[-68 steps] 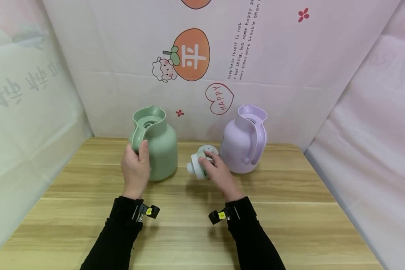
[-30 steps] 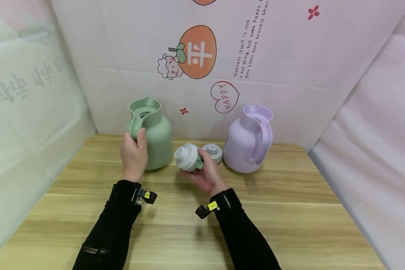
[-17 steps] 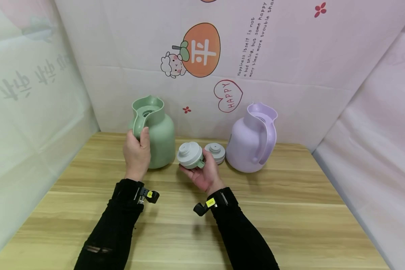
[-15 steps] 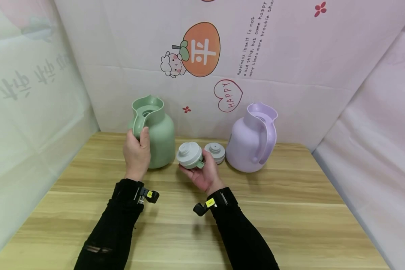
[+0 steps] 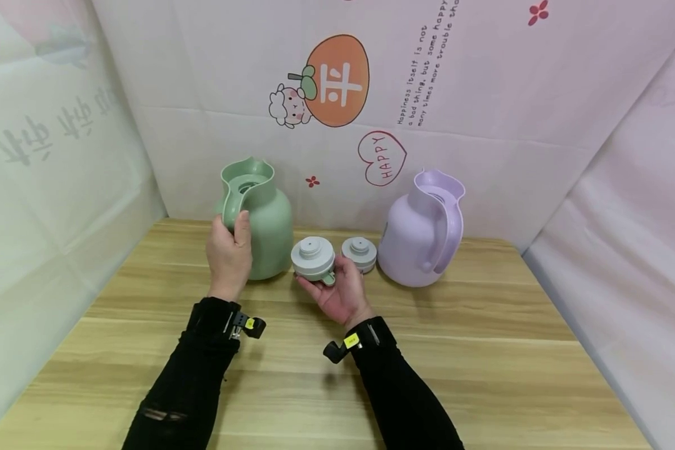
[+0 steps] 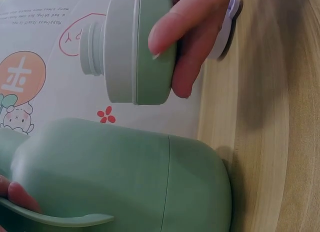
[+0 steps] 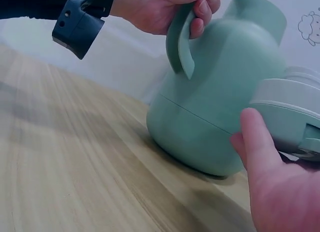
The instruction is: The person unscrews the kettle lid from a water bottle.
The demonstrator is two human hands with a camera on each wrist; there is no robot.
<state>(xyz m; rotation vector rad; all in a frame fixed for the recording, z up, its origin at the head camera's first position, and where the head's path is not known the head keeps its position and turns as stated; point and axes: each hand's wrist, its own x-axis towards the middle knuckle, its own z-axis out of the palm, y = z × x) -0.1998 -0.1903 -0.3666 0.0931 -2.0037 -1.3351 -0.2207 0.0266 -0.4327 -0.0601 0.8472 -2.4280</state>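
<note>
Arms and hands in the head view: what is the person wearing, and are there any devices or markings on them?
Both arms are in long black sleeves; the left sleeve has a small tear near the elbow. Each wrist carries a small black camera unit with a yellow label: left, right. The left hand and right hand are bare.

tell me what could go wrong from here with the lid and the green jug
1. The right hand holds the green lid plug-side up, only on its fingers; it could slip while being turned over.
2. The second lid sits just behind on the table; a careless move might knock it.
3. The left hand grips the green jug only by its handle, so pressing the lid in may tip it.
</note>
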